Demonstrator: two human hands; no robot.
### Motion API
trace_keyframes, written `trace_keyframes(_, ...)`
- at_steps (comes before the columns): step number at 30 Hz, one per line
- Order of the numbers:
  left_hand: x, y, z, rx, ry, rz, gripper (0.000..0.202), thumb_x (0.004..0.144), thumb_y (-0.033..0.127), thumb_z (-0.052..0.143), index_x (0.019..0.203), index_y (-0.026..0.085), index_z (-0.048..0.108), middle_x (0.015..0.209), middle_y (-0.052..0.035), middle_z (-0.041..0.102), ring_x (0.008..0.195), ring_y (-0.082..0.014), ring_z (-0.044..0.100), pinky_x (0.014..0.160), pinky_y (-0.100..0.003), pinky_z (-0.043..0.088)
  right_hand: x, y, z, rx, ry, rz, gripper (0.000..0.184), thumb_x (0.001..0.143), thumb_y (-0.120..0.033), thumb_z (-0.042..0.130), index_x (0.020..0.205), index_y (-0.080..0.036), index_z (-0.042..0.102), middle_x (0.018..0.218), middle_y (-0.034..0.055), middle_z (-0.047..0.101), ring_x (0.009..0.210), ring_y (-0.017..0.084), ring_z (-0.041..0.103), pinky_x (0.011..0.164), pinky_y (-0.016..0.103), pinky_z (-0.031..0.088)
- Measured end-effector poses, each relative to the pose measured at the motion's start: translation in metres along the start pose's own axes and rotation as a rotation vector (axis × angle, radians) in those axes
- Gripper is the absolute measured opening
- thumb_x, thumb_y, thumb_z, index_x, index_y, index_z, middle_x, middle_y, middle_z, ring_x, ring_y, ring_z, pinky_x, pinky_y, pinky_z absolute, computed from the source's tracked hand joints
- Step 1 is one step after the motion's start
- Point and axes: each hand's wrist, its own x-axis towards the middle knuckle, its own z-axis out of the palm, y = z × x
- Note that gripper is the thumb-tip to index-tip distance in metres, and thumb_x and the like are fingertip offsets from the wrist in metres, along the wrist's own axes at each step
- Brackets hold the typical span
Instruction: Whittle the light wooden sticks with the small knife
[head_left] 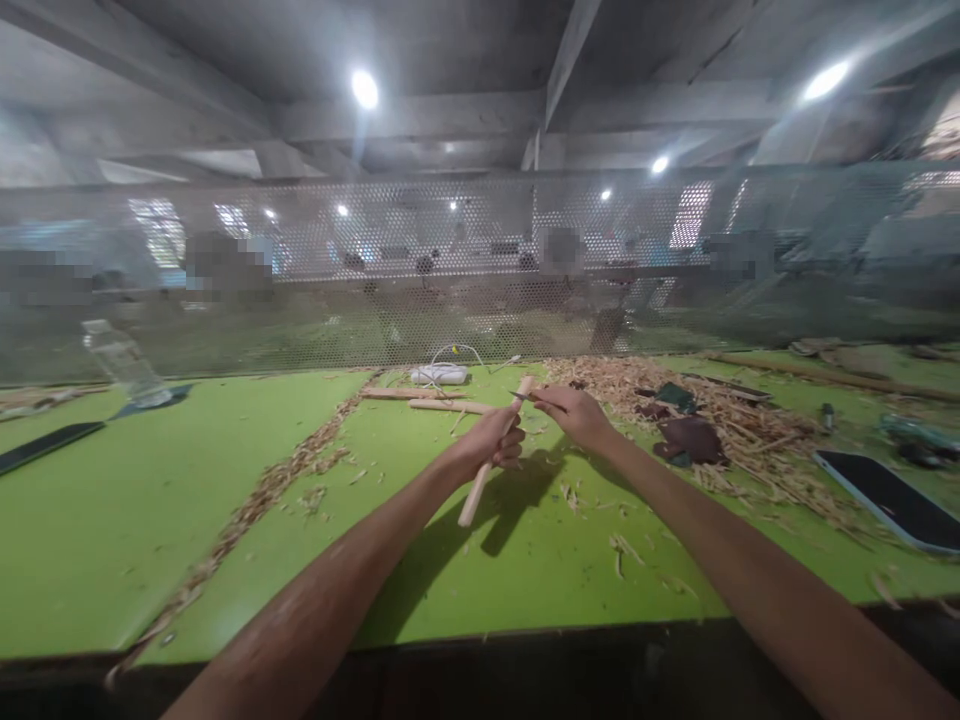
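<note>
My left hand (491, 440) is closed round the middle of a pale wooden stick (474, 497), which slants up and away from me over the green table. In my right hand (576, 412), fingers closed, is what looks like a small knife (519, 396); its dark blade lies against the stick near its far end. The knife's handle is hidden in the fingers. Just beyond my left hand, two more wooden sticks (448, 406) lie on the table.
Wood shavings (600, 375) are heaped at the right, with dark cloth scraps (690, 440) on them. A phone (889, 495) lies far right, another (49, 446) far left beside a plastic bottle (127, 365). A white power strip (441, 374) sits before the mesh screen (450, 300).
</note>
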Motion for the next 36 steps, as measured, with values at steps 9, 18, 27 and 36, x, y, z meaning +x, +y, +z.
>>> trace_keyframes(9,0.004,-0.004,-0.002,0.052,-0.004,-0.036,0.042,0.108,0.056,0.061,0.085,0.023,0.049,0.054,0.0106,0.041,0.038,-0.0073,0.038,0.038,-0.018,0.028,-0.002,0.012,0.001,-0.056,0.007,0.061,0.031,0.110,-0.033,0.064,0.133,-0.030,0.085,0.134,0.0108,0.080,0.123,0.035,0.078,0.101,0.049,0.063)
trace_keyframes(18,0.002,0.003,-0.001,0.142,0.004,-0.061,0.032,0.111,0.039,0.057,0.085,0.023,0.046,0.055,0.0093,0.045,0.037,-0.0063,0.038,0.036,-0.016,0.031,-0.002,0.024,-0.001,-0.019,0.003,0.071,0.034,0.111,-0.040,0.063,0.135,-0.028,0.084,0.133,0.0090,0.081,0.117,0.030,0.079,0.098,0.042,0.063)
trace_keyframes(27,-0.014,0.013,0.005,0.419,-0.011,-0.024,0.036,0.112,0.045,0.057,0.084,0.022,0.051,0.060,0.0078,0.050,0.038,-0.0055,0.039,0.037,-0.017,0.036,-0.006,0.086,-0.037,0.023,0.256,0.402,0.032,0.109,-0.029,0.064,0.121,-0.013,0.088,0.132,0.0193,0.080,0.122,0.030,0.076,0.107,0.038,0.057)
trace_keyframes(36,-0.008,0.012,0.000,0.348,0.105,-0.005,0.035,0.114,0.041,0.055,0.085,0.022,0.050,0.057,0.0088,0.048,0.036,-0.0061,0.038,0.037,-0.019,0.035,0.002,0.020,0.005,0.144,0.010,0.036,0.032,0.107,-0.041,0.068,0.128,-0.027,0.088,0.119,0.0121,0.085,0.099,0.032,0.081,0.088,0.048,0.067)
